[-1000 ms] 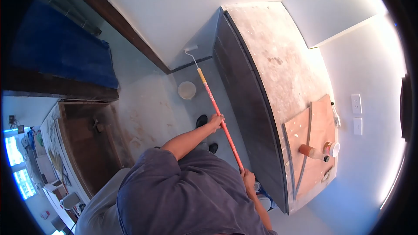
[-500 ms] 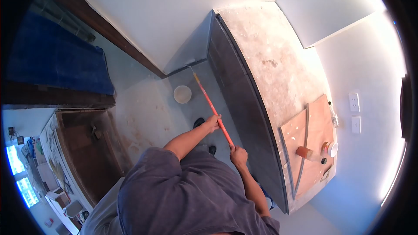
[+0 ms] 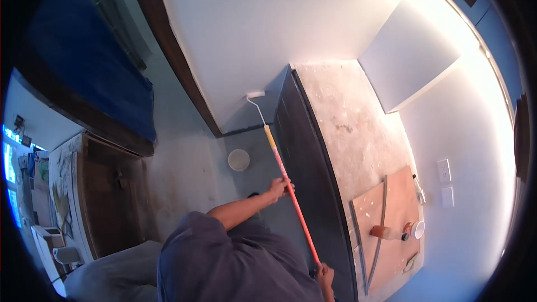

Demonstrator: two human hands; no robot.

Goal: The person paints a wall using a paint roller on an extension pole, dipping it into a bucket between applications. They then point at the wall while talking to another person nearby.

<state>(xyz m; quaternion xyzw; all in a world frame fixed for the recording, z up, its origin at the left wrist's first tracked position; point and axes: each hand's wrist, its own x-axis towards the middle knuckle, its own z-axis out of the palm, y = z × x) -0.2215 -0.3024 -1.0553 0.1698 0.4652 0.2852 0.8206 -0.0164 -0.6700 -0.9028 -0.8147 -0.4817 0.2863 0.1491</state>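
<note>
A paint roller [image 3: 255, 94] on a long red and yellow pole [image 3: 297, 212] reaches up and forward from my hands. Its white sleeve lies against the lower part of the white wall [image 3: 229, 50]. My left hand [image 3: 279, 189] is wrapped round the pole near its middle. Lower down, close to the pole's near end, my right hand [image 3: 324, 275] grips it too. A white bucket [image 3: 239, 160] stands on the floor, left of the pole.
Right of the pole runs a dark-fronted counter [image 3: 313, 151]. On it lie a plywood sheet [image 3: 397, 201], a bottle of orange-brown liquid [image 3: 381, 232] and a tub [image 3: 415, 230]. A blue sheet [image 3: 89, 61] hangs at left above a wooden cabinet [image 3: 114, 190].
The roller has risen from near the floor edge onto the wall. My right hand has slid back towards the pole's end, and my view has tilted upward.
</note>
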